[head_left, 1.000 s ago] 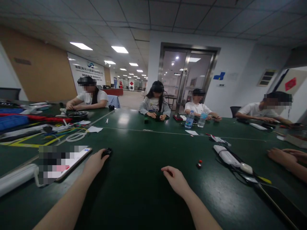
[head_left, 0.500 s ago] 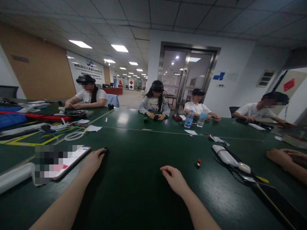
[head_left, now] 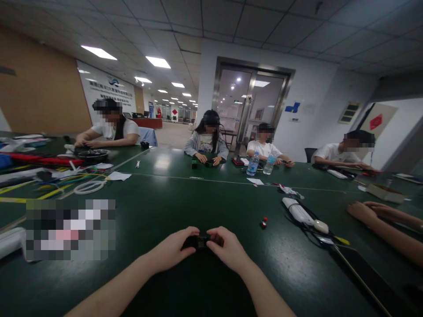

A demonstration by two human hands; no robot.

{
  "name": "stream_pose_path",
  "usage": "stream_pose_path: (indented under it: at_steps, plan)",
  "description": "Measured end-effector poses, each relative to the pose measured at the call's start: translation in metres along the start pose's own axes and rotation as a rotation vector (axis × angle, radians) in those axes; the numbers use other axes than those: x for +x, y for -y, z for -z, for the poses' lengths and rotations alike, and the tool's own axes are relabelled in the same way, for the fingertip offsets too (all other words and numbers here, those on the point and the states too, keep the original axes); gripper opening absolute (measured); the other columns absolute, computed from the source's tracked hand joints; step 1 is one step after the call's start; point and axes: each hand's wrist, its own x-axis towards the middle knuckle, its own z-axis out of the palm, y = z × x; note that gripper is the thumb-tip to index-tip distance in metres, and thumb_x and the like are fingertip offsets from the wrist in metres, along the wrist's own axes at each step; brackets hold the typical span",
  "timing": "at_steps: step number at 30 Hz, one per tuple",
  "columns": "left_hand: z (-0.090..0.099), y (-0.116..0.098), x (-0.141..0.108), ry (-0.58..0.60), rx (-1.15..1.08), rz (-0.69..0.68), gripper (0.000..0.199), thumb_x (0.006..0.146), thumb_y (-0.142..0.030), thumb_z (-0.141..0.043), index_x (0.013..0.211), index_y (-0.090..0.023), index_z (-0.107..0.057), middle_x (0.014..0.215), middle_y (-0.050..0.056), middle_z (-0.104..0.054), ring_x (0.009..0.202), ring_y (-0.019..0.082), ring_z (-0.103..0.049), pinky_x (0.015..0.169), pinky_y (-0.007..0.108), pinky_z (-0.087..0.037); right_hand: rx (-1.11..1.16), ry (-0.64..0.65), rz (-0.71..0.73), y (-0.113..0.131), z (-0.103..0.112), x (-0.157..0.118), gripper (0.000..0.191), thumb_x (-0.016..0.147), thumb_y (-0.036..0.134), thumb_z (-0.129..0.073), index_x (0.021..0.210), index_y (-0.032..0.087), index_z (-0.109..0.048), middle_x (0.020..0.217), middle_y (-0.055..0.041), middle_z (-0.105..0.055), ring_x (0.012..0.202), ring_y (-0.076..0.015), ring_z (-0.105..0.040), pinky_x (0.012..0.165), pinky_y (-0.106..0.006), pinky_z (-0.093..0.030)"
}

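A small dark object point(head_left: 202, 241) is between my two hands, low over the green table point(head_left: 185, 198). My left hand point(head_left: 175, 248) pinches its left side between thumb and fingers. On its right side, the thumb and fingers of my right hand point(head_left: 228, 248) close on the same object. Its details are too small and dark to make out. Right of my hands, a small red and dark item point(head_left: 263, 223) lies on the table.
A white power strip point(head_left: 297, 211) with black cables lies at the right, near another person's hands point(head_left: 366, 213). Cables and a white coil point(head_left: 88, 187) are at the left. Two water bottles point(head_left: 253, 164) point(head_left: 270, 163) stand farther back, before seated people.
My left hand has moved right with the small dark object to the middle. My right hand has come to it and closed on it. The camera view has shifted slightly to the right.
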Motion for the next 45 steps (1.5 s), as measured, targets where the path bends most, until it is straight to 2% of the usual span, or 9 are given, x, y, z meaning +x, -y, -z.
stream_pose_path:
  at_steps: [5,13,16,18,23,25,36,40,45]
  plan:
    - [-0.006,-0.004,-0.002,0.042,-0.163,0.023,0.039,0.076,-0.028,-0.056,0.114,-0.026,-0.047,0.115,0.001,-0.056,0.107,0.017,-0.051,0.093,0.031,-0.039,-0.056,0.160,0.062,0.011,-0.001,-0.004,0.027,0.069,0.027,-0.065,0.095,0.026,-0.063,0.098,0.0000,-0.054,0.087,-0.0153,-0.053,0.076,-0.028,-0.042]
    - [-0.004,-0.004,0.000,0.032,-0.187,0.024,0.037,0.075,-0.028,-0.057,0.111,-0.025,-0.048,0.114,0.001,-0.056,0.107,0.017,-0.051,0.094,0.033,-0.039,-0.105,0.110,0.120,0.012,-0.007,-0.005,0.016,0.073,0.026,-0.060,0.089,0.027,-0.063,0.095,0.0002,-0.056,0.090,-0.0175,-0.052,0.076,-0.030,-0.042]
    - [-0.006,0.000,0.000,0.025,-0.198,0.012,0.037,0.075,-0.029,-0.057,0.110,-0.026,-0.049,0.113,0.000,-0.057,0.107,0.017,-0.052,0.094,0.034,-0.039,-0.019,0.007,0.075,0.010,-0.004,-0.002,0.016,0.076,0.028,-0.055,0.091,0.024,-0.060,0.093,-0.0009,-0.056,0.083,-0.0159,-0.054,0.073,-0.029,-0.043]
    - [-0.008,0.004,0.000,0.020,-0.204,0.019,0.041,0.075,-0.030,-0.058,0.114,-0.027,-0.047,0.116,0.000,-0.055,0.109,0.018,-0.050,0.095,0.035,-0.038,0.070,-0.161,0.019,0.003,0.001,0.002,0.020,0.080,0.031,-0.050,0.096,0.022,-0.056,0.093,-0.0023,-0.058,0.082,-0.0161,-0.055,0.073,-0.030,-0.044]
    - [-0.009,0.008,0.000,0.010,-0.139,0.023,0.043,0.074,-0.033,-0.058,0.116,-0.026,-0.048,0.119,0.001,-0.053,0.109,0.019,-0.049,0.094,0.036,-0.038,0.275,-0.487,-0.137,-0.027,0.011,0.013,0.030,0.081,0.038,-0.047,0.104,0.020,-0.050,0.100,-0.0062,-0.059,0.091,-0.0198,-0.056,0.076,-0.033,-0.047]
    - [-0.008,0.007,0.001,0.011,-0.110,-0.009,0.038,0.075,-0.032,-0.057,0.112,-0.025,-0.051,0.116,0.001,-0.053,0.104,0.018,-0.051,0.091,0.034,-0.039,0.299,-0.558,-0.190,-0.036,0.011,0.015,0.036,0.079,0.038,-0.047,0.111,0.020,-0.047,0.104,-0.0066,-0.058,0.094,-0.0204,-0.056,0.077,-0.033,-0.047]
    - [-0.006,0.007,0.001,0.053,-0.104,-0.022,0.042,0.076,-0.034,-0.056,0.117,-0.029,-0.050,0.117,0.001,-0.050,0.104,0.018,-0.050,0.090,0.033,-0.040,0.234,-0.566,-0.287,-0.041,0.010,0.016,0.041,0.080,0.046,-0.044,0.110,0.020,-0.050,0.107,-0.0071,-0.059,0.098,-0.0223,-0.056,0.079,-0.034,-0.047]
    - [-0.007,0.007,0.000,0.046,-0.094,-0.045,0.042,0.077,-0.031,-0.054,0.118,-0.028,-0.049,0.119,0.002,-0.049,0.105,0.018,-0.049,0.092,0.033,-0.039,0.255,-0.551,-0.299,-0.045,0.009,0.016,0.042,0.080,0.049,-0.043,0.110,0.021,-0.051,0.106,-0.0064,-0.059,0.097,-0.0221,-0.056,0.078,-0.034,-0.047]
    - [-0.006,0.006,0.000,0.045,-0.108,-0.043,0.042,0.077,-0.028,-0.052,0.118,-0.026,-0.049,0.120,0.003,-0.048,0.105,0.017,-0.049,0.093,0.033,-0.039,0.360,-0.569,-0.374,-0.051,0.008,0.017,0.053,0.077,0.053,-0.046,0.117,0.019,-0.046,0.110,-0.0081,-0.057,0.093,-0.0224,-0.057,0.072,-0.034,-0.049]
